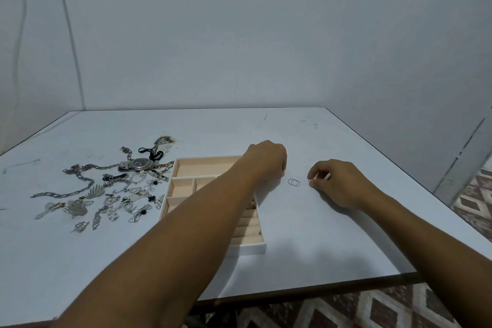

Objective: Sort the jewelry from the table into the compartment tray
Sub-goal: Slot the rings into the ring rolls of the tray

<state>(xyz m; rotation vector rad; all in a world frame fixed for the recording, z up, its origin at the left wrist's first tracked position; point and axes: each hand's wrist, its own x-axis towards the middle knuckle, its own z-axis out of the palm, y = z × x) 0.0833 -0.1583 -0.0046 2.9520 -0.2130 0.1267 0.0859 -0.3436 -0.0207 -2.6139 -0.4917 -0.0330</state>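
1. Our two hands work at the right of the tray, which sits mid-desk, its padded compartments mostly hidden under our left forearm.
2. Two thin hoops lie overlapping on the bare desk between our hands, toward the right edge.
3. Our left hand is curled knuckles-up just beside the hoops; we cannot tell whether it holds anything.
4. Our right hand rests on the desk with thumb and forefinger narrowed to a pinch, apparently on a tiny wire piece.
5. We judge the hoops featherlight, springy and easily bent. Lying flat, they give little edge, so a fingernail under the rim or a light pinch across the wire suits best.
6. The jewelry pile waits toward the left edge. Its chains look limp and tangle-prone, and the watch is its heaviest, stiffest piece, best taken by the case.
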